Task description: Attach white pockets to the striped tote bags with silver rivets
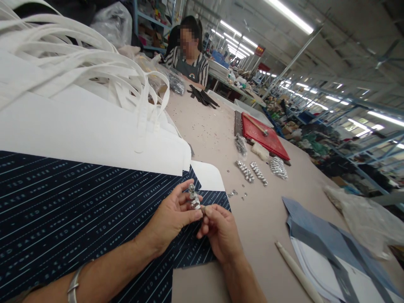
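Slack grip could spill the stack [193, 197]

If the left hand [172, 212] loosened, I'd expect the stack's metal pieces to slide apart and drop onto the printed fabric [94, 219] below, or scatter over the desk [211, 139]. That hand is half curled, thumb and fingers closed about the stack. The right hand [222, 229] has thumb and forefinger pinched together at its lower end; what they grip, I can't tell.

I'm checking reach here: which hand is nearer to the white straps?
Left. The left hand is below and to the right of the white straps in view; the right hand is farther right and slightly lower.
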The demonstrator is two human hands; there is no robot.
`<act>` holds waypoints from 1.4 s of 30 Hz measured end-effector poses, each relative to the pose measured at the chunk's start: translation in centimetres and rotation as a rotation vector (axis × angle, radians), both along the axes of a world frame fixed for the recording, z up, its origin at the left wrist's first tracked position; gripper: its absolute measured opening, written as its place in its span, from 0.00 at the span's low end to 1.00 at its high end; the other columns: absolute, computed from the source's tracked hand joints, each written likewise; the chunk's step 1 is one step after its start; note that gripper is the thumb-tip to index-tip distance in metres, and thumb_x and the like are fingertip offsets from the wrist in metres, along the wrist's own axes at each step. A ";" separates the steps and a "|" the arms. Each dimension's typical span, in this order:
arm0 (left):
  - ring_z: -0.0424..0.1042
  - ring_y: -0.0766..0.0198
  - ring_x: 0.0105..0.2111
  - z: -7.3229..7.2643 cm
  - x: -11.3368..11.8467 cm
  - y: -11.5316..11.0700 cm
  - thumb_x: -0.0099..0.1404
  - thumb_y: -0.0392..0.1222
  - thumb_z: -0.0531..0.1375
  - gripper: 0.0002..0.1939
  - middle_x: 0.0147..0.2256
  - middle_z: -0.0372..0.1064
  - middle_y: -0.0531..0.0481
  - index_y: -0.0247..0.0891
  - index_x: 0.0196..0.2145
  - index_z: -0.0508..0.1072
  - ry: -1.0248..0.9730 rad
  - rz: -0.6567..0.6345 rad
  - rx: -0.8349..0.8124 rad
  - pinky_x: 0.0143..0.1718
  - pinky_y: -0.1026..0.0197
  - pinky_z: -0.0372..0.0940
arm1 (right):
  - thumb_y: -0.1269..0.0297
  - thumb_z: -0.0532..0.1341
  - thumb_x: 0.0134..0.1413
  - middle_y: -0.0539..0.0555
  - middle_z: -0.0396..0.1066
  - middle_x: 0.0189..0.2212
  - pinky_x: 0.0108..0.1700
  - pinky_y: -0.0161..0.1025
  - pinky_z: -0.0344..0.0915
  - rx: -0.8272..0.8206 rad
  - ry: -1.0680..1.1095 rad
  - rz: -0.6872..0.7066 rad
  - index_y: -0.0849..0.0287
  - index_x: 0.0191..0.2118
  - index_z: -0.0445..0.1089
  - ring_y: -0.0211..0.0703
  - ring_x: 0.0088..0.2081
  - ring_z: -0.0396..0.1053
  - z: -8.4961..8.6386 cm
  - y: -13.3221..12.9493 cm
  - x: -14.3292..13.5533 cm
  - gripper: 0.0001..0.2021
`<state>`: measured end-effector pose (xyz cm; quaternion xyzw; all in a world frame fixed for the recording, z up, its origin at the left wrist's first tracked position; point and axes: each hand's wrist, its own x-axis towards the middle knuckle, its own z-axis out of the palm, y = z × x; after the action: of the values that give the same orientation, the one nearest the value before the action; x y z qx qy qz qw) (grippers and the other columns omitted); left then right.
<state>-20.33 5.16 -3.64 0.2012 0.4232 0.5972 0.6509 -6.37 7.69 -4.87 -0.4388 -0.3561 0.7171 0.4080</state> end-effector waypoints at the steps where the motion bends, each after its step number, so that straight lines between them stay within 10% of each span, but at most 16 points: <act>1: 0.74 0.62 0.38 0.0 0.0 0.0 0.44 0.32 0.71 0.42 0.39 0.72 0.50 0.40 0.56 0.61 -0.014 0.003 -0.011 0.46 0.58 0.68 | 0.59 0.69 0.42 0.44 0.64 0.15 0.17 0.32 0.67 -0.003 0.003 -0.010 0.61 0.21 0.67 0.31 0.14 0.61 0.1 0.2 0.2 0.14; 9: 0.75 0.57 0.42 -0.4 0.3 -0.5 0.50 0.35 0.69 0.43 0.43 0.71 0.45 0.39 0.60 0.56 0.015 -0.103 -0.011 0.50 0.54 0.67 | 0.53 0.64 0.50 0.49 0.71 0.18 0.28 0.37 0.68 0.505 -0.819 -0.325 0.61 0.27 0.74 0.40 0.22 0.69 0.4 4.1 5.3 0.14; 15: 0.74 0.56 0.45 -0.5 0.5 -0.9 0.56 0.36 0.66 0.37 0.47 0.71 0.41 0.37 0.61 0.56 -0.039 -0.194 -0.008 0.48 0.56 0.67 | 0.56 0.58 0.54 0.56 0.79 0.29 0.41 0.45 0.67 0.739 -1.226 -0.295 0.60 0.42 0.78 0.49 0.32 0.75 -0.7 5.7 8.8 0.17; 21: 0.75 0.57 0.43 -0.9 0.4 -0.5 0.56 0.37 0.66 0.30 0.45 0.74 0.42 0.37 0.55 0.64 -0.017 -0.174 0.004 0.45 0.57 0.68 | 0.55 0.60 0.53 0.57 0.77 0.28 0.38 0.42 0.67 0.751 -1.152 -0.336 0.61 0.36 0.78 0.46 0.30 0.73 0.5 4.7 7.9 0.15; 28: 0.75 0.58 0.43 -1.0 0.5 -0.4 0.54 0.38 0.67 0.21 0.40 0.77 0.46 0.36 0.47 0.70 0.116 -0.132 0.088 0.44 0.60 0.69 | 0.58 0.67 0.48 0.49 0.74 0.24 0.29 0.35 0.67 0.540 -0.595 0.022 0.59 0.40 0.75 0.38 0.25 0.69 1.7 0.3 2.2 0.14; 42: 0.75 0.62 0.39 -1.4 0.6 -0.6 0.58 0.35 0.63 0.19 0.40 0.77 0.47 0.35 0.48 0.69 0.195 -0.173 0.092 0.39 0.64 0.68 | 0.62 0.63 0.55 0.48 0.72 0.21 0.29 0.31 0.65 0.517 -0.600 0.038 0.60 0.30 0.75 0.35 0.24 0.68 1.0 -0.4 1.0 0.08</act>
<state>-19.76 4.59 -5.06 0.3237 0.4376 0.5352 0.6460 -5.40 7.31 -3.83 -0.5048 -0.6364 0.4513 0.3695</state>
